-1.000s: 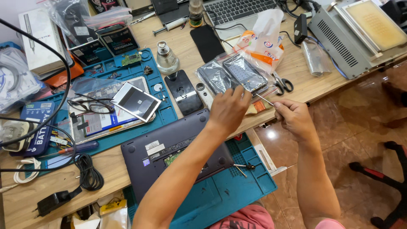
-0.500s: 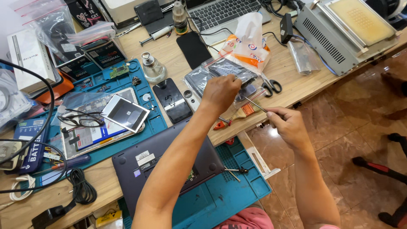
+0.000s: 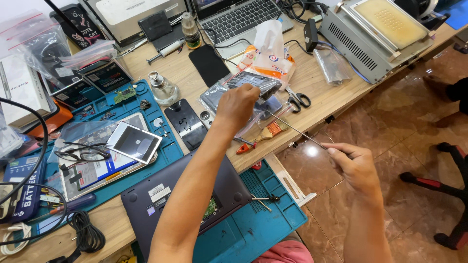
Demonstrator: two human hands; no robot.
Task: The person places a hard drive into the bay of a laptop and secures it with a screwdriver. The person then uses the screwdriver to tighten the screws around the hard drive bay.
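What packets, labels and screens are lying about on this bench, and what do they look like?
White and orange plastic bag: upright behind the left hand.
Clear packet: in that hand.
Blue flat box: far left edge.
White-framed dark screen: on the teal mat.
Open laptop: top centre.

Both forearms are bare to the elbow, with no sleeves, watch or bracelet on either; the left hand (image 3: pixel 237 104) and right hand (image 3: pixel 357 165) wear no gloves or rings; below the elbows, pink-red cloth (image 3: pixel 285 252) covers the lap.
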